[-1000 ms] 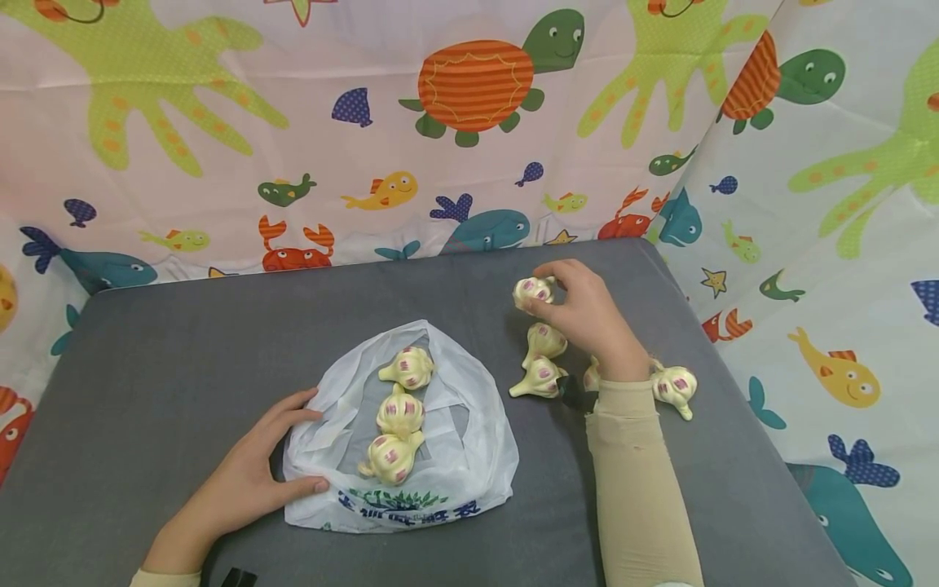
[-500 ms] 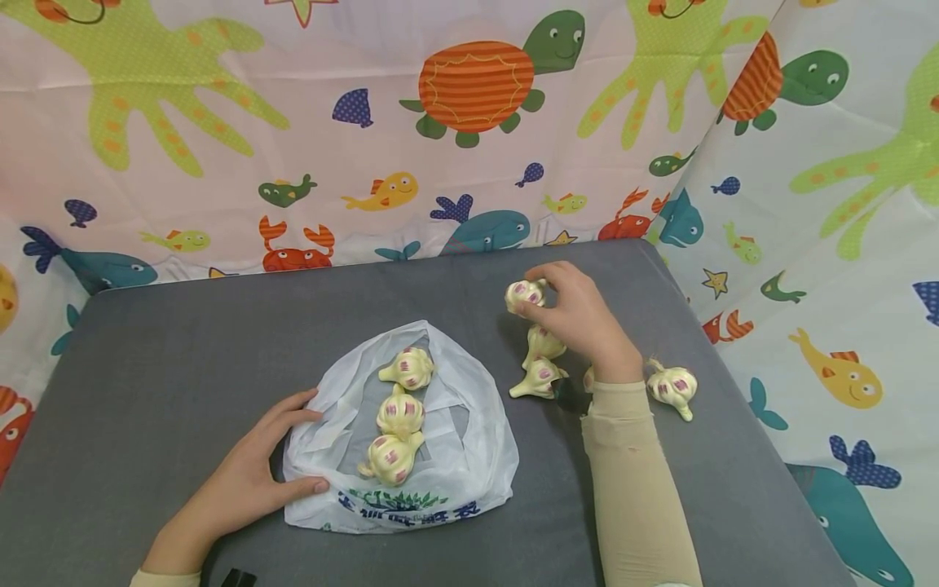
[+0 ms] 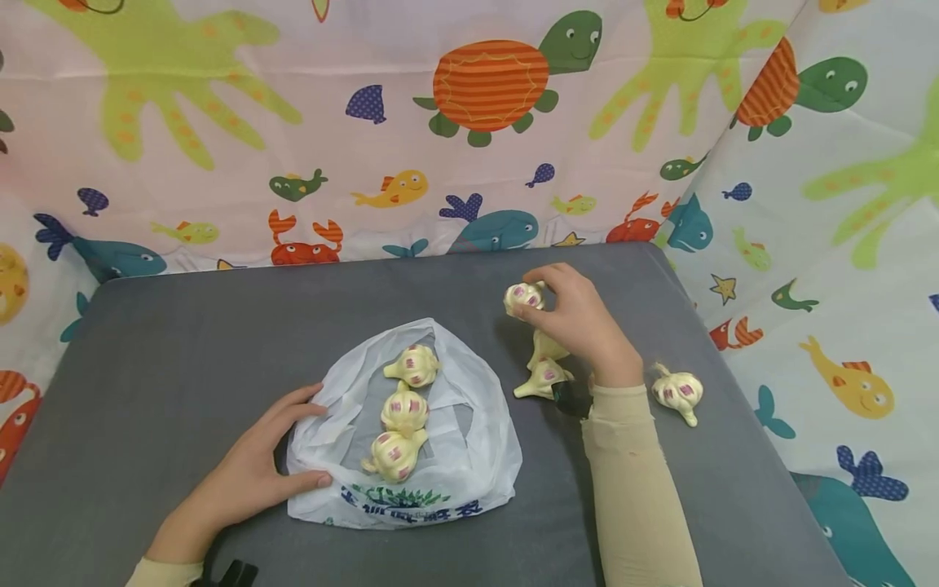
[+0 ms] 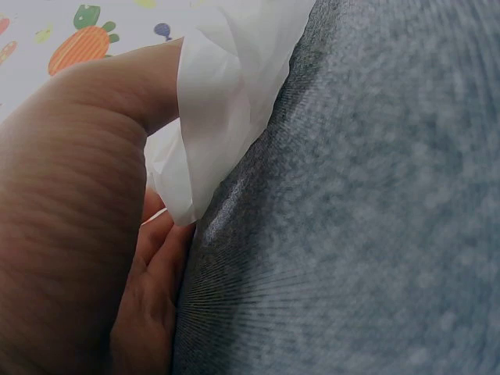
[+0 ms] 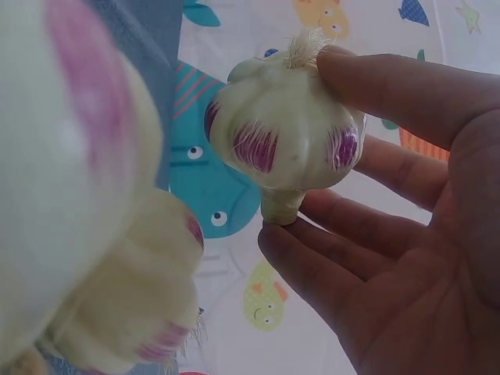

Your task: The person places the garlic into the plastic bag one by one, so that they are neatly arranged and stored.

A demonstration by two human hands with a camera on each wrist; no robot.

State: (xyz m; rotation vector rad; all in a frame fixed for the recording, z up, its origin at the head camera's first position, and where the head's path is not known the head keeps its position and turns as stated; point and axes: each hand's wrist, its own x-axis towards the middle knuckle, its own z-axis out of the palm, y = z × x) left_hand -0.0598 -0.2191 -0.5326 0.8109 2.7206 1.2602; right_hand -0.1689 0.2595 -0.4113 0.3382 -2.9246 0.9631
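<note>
My right hand [image 3: 579,314] pinches a garlic bulb [image 3: 523,299] above the table's far right part. In the right wrist view the thumb lies at the root end of that garlic bulb [image 5: 285,125], and fingers touch its stem. Two more garlic bulbs [image 3: 546,375] sit just below this hand, partly covered by it. My left hand [image 3: 245,469] rests spread at the left edge of a white plastic bag [image 3: 487,456]. Three garlic bulbs [image 3: 404,410] lie in a column inside the bag's opening. In the left wrist view the bag film [image 4: 226,101] hides the thumb's tip.
A single garlic bulb [image 3: 678,393] lies to the right of my right forearm. The grey cloth-covered table [image 3: 191,350] extends left of the bag. A curtain [image 3: 396,106] printed with sea animals hangs along the back and right edges.
My right hand has shifted slightly left with the garlic bulb, then stayed nearly still. The left hand keeps its place at the bag. The head view has tilted a little.
</note>
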